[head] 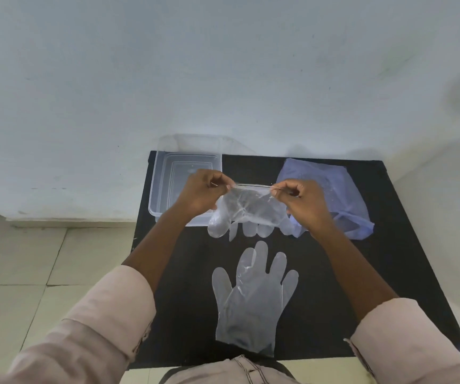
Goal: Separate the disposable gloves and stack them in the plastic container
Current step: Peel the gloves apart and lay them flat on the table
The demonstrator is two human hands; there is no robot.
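Both my hands hold a clear disposable glove (251, 210) up above the black table (361, 273). My left hand (205, 191) pinches the left corner of its cuff and my right hand (302, 202) pinches the right corner, stretching the cuff between them; its fingers hang down. A second clear glove (252, 297) lies flat on the table near me, fingers pointing away. The clear plastic container (162, 187) stands at the table's far left corner, partly hidden by my left hand; nothing shows inside it.
A pale blue plastic bag (342, 195) lies at the table's far right, behind my right hand. A white wall rises just beyond the table. Tiled floor lies to the left.
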